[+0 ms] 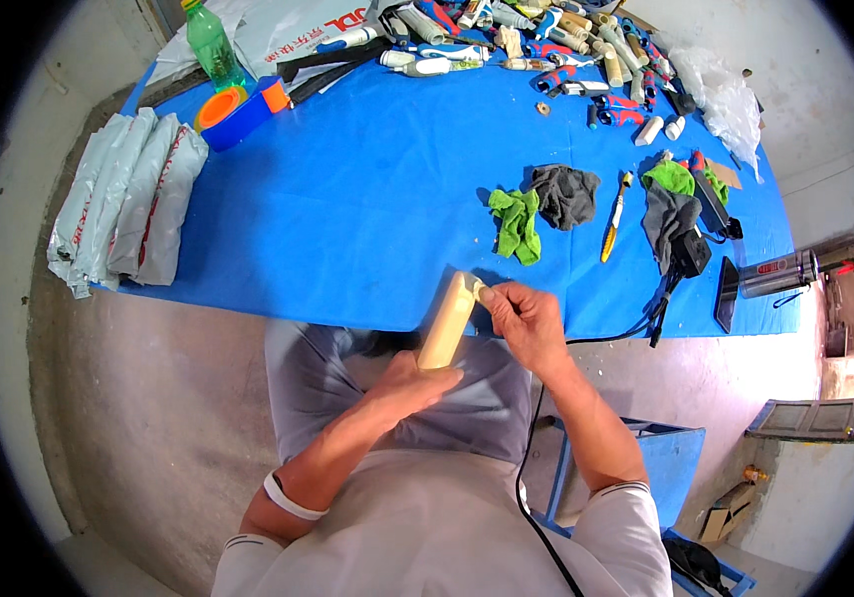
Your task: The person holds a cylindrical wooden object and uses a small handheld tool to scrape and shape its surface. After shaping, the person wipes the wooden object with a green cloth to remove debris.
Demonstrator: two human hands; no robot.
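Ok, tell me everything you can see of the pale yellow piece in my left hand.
The pale yellow piece is long and block-like, smooth-looking, perhaps plastic. Your left hand grips its lower end; your right hand has its fingertips at the upper end, where a paler bit shows, too small to make out. In the picture it slants up and slightly right from your lap, its top overlapping the blue tabletop.

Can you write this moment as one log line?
left hand: holds cream piece | right hand: at its far end | blue table cover: toothbrush, green cloth
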